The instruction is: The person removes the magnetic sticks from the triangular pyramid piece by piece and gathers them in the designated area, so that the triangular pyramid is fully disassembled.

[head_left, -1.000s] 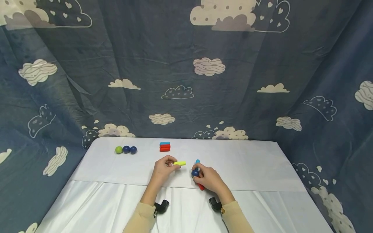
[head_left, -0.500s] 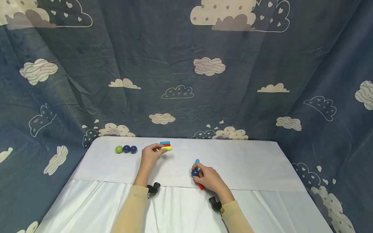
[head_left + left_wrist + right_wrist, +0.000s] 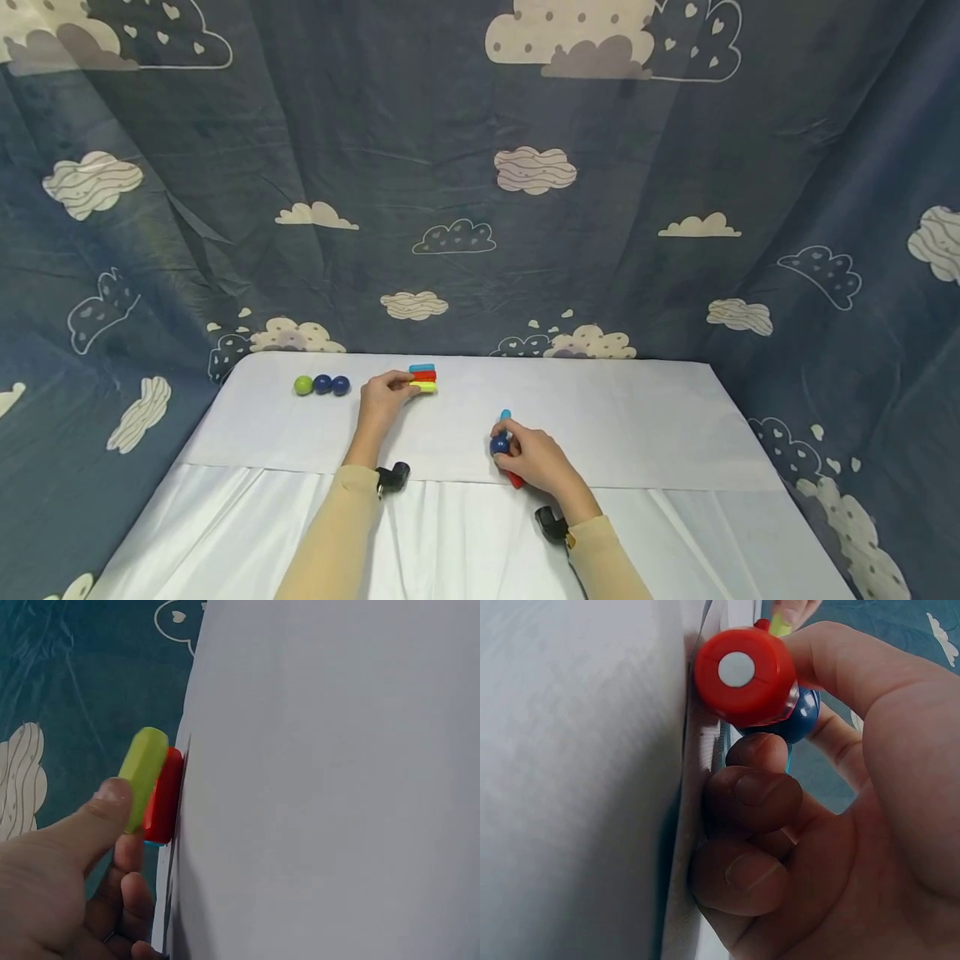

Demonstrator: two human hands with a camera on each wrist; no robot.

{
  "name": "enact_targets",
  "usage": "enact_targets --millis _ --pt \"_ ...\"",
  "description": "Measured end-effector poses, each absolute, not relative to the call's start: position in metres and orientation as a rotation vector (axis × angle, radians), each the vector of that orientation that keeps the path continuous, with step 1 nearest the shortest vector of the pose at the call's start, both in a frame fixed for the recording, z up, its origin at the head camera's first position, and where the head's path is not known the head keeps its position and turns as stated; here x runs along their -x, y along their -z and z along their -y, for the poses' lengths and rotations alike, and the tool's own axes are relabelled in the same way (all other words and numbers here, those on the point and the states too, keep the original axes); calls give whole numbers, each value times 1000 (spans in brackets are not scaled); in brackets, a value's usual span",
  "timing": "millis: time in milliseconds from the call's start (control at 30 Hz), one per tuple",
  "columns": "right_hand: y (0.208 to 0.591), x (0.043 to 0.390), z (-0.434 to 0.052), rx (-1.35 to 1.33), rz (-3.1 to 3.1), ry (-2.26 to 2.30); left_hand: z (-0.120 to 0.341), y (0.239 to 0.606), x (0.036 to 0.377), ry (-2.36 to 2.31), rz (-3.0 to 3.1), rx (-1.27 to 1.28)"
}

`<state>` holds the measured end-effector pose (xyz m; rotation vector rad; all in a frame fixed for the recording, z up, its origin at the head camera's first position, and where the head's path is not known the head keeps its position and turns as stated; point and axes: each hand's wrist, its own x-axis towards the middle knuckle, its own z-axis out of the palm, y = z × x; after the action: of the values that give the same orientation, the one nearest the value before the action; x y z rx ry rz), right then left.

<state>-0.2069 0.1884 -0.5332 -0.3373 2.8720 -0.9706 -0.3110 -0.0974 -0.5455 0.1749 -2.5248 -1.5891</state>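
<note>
My left hand (image 3: 399,386) reaches to the back of the white table (image 3: 645,417) and pinches a yellow stick (image 3: 424,387) between thumb (image 3: 105,814) and fingers. The yellow stick (image 3: 145,776) lies against a red stick (image 3: 165,796) of a small stack (image 3: 422,372) with a blue stick on top. My right hand (image 3: 525,454) rests nearer me and grips a dark blue ball (image 3: 500,446). A red stick (image 3: 742,673) and a light blue stick (image 3: 506,414) stick out from that ball (image 3: 801,720).
A green ball (image 3: 303,385) and two dark blue balls (image 3: 332,385) sit in a row at the back left. A dark cloud-print curtain (image 3: 480,208) closes the back and sides. The white cloth (image 3: 465,542) hangs over the front edge.
My left hand carried the yellow stick from the table's middle back and left to the stack, then lowered it against the stack's near side. The right hand has stayed put.
</note>
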Motion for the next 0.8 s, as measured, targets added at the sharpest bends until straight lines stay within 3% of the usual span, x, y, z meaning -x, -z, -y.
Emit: enact_targets --millis 800 --pt "533 206 -189 352 -2868 963 95 546 306 1520 2539 -208"
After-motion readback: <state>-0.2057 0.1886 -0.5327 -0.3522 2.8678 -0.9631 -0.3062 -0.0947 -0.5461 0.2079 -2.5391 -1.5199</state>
